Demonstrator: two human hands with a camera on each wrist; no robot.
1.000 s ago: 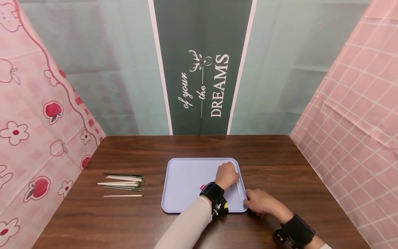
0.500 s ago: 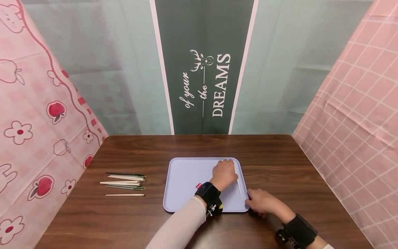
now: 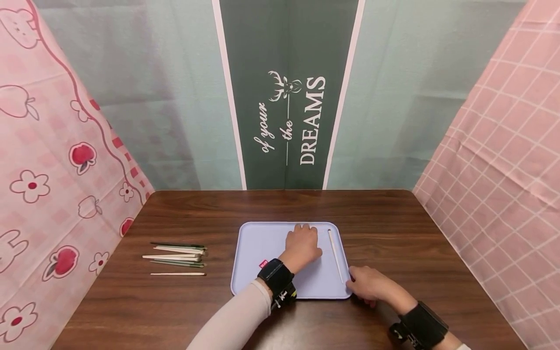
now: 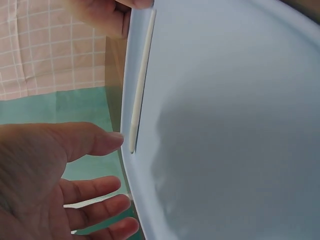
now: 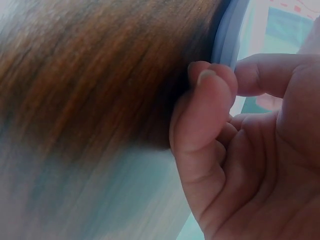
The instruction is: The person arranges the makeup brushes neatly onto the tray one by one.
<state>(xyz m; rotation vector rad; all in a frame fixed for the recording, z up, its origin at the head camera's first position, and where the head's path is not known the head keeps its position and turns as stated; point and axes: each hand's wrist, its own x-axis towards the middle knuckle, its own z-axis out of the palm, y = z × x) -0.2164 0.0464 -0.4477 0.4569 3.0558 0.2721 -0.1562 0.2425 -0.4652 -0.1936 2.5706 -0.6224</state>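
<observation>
Tray: part is being hidden by the left hand; one side is being cropped in the left-wrist view. Red label: lettering is being shown too small for reading. Piled sticks: several are being overlapped, their count being obscured. Right hand: is being cut off by the left-wrist view's top edge. Surface: grain is being blurred in the right-wrist view.

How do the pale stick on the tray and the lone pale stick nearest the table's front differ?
The tray stick lies on the tray; the table stick lies on the table.
The tray stick runs roughly front to back; the table stick, side to side.
The tray stick is dark-tipped at its far end; the table stick, at its right.
Both are slim and pale.
</observation>
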